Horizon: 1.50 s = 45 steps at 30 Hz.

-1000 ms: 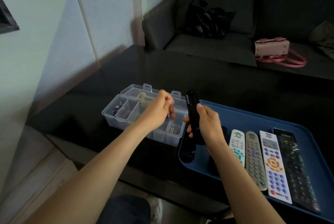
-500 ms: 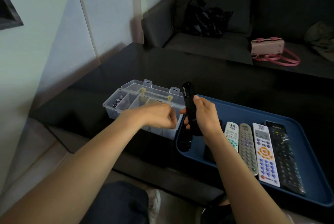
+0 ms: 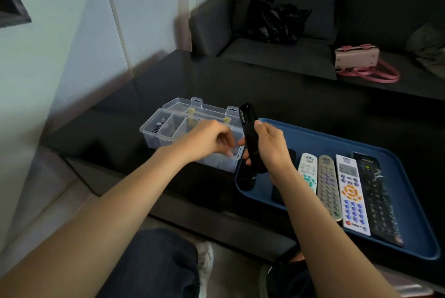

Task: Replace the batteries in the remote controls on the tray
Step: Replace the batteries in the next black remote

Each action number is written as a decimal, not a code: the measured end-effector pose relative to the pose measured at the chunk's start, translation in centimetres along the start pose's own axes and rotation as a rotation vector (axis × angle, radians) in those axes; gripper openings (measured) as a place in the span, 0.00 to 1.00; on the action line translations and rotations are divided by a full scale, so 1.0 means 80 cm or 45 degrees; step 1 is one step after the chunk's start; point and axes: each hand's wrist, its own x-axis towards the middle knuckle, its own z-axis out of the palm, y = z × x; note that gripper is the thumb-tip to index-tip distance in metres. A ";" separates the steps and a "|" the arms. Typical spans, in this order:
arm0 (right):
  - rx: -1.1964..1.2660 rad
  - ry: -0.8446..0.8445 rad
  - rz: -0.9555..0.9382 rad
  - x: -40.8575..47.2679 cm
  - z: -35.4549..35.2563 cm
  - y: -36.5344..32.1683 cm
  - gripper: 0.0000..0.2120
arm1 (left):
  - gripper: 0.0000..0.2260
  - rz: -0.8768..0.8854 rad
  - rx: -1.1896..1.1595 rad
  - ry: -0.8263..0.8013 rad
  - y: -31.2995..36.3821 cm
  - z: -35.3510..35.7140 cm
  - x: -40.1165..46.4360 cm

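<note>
Right hand [image 3: 269, 148] gripping upright black remote [image 3: 249, 134] mid-frame; left hand [image 3: 212, 138] curled, contents unclear. Risk: dropped battery, reversed polarity.

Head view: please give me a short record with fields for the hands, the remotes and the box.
right hand: grips a black remote, held upright above the tray's left end
left hand: fingers curled over the clear compartment box; whether it holds a battery cannot be told
blue tray: four remotes lie side by side: white-teal, grey, white-orange, long black
box: lid open, small batteries in the far-left compartment
surface: black table
</note>
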 end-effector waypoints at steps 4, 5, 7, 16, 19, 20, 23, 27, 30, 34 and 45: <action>-0.004 -0.007 0.005 0.000 0.001 0.000 0.14 | 0.05 0.012 -0.071 0.151 0.000 -0.006 0.003; -0.004 -0.007 0.005 0.000 0.001 0.000 0.14 | 0.06 0.022 0.012 0.110 0.000 -0.006 0.003; 0.003 -0.006 0.006 0.001 0.001 0.000 0.14 | 0.08 0.012 0.150 0.002 -0.002 -0.004 0.004; -0.009 -0.020 0.010 -0.002 0.002 0.001 0.14 | 0.09 -0.151 0.633 -0.172 0.014 -0.002 0.017; -0.013 -0.002 0.014 -0.001 0.000 0.001 0.14 | 0.15 -0.176 0.735 -0.201 0.029 -0.008 0.028; -0.013 0.003 0.017 0.000 -0.001 0.001 0.14 | 0.14 -0.188 0.803 -0.246 0.032 -0.008 0.032; -0.004 0.004 0.019 0.001 -0.002 0.000 0.14 | 0.10 -0.289 1.002 -0.409 0.030 0.000 0.041; -0.010 -0.002 0.017 0.001 -0.003 0.001 0.13 | 0.10 -0.374 1.010 -0.499 0.024 0.012 0.049; -0.026 -0.003 0.004 0.003 -0.004 0.001 0.13 | 0.10 -0.319 0.877 -0.381 0.026 0.009 0.048; -0.015 -0.005 0.002 0.004 -0.005 0.000 0.13 | 0.12 -0.367 0.702 -0.277 0.028 0.013 0.040; -0.023 0.006 0.001 0.004 -0.012 0.002 0.14 | 0.14 -0.409 0.640 -0.373 0.022 0.017 0.050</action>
